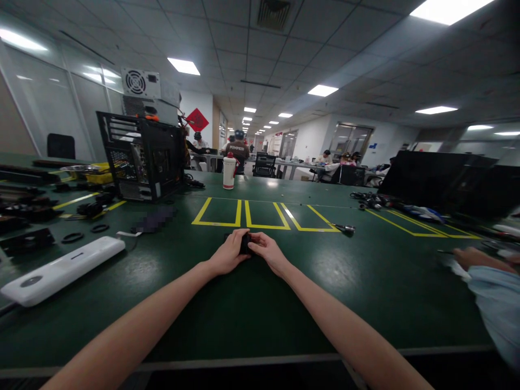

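Near the middle of the green table [252, 319], both hands meet around a small black object [245, 245]; its kind I cannot make out, since the fingers cover much of it. My left hand [228, 253] wraps it from the left, with the fingers curled over the top. From the right, my right hand [268, 251] pinches the same object with thumb and fingers. Just beyond the hands, yellow tape [217, 223] marks out rectangles on the tabletop. To the right of those lies a small tool with a metallic end [347, 229].
An open black computer case [150, 157] stands at the left back, a power supply [140, 83] above it. A white power strip [65, 270] lies at left, near black rings. A white cup [229, 172] stands at the back. At right are cables [368, 199] and a co-worker's sleeve [493, 298].
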The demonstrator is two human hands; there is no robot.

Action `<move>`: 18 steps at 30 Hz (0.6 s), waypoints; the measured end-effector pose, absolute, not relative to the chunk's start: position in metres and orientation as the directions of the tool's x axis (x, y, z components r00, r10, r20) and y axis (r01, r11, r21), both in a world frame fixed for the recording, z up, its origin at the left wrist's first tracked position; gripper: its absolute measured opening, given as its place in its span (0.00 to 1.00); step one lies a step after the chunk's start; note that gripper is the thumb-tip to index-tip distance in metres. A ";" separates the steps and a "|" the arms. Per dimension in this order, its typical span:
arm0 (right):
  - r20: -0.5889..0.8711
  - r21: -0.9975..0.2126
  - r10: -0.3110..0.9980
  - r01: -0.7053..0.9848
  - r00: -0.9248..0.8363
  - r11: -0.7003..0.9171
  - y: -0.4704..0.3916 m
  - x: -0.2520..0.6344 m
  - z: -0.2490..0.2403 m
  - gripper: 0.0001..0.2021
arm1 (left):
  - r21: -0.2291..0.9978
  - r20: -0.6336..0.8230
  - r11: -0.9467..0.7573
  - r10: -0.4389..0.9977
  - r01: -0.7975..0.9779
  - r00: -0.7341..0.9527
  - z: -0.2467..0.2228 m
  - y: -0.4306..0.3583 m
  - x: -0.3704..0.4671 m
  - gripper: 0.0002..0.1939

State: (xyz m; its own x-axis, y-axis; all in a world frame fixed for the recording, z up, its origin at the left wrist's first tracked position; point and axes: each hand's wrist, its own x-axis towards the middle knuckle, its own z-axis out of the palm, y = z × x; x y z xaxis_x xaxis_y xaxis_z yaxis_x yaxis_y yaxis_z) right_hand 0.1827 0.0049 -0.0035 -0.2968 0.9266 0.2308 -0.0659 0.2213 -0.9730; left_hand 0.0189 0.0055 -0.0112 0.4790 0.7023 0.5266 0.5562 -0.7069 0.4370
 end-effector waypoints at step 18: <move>0.222 -0.969 0.912 -0.180 -0.345 0.168 0.010 0.183 -0.009 0.20 | 0.412 0.561 -0.724 0.680 0.553 0.472 -0.018 0.012 0.018 0.34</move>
State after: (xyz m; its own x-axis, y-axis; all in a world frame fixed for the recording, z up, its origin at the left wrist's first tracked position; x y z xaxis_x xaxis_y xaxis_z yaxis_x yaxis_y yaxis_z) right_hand 0.1829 0.0102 -0.0093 -0.3453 0.9119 0.2218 -0.1803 0.1675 -0.9693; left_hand 0.0178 0.0120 -0.0183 0.4723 0.6797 0.5612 0.5530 -0.7243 0.4118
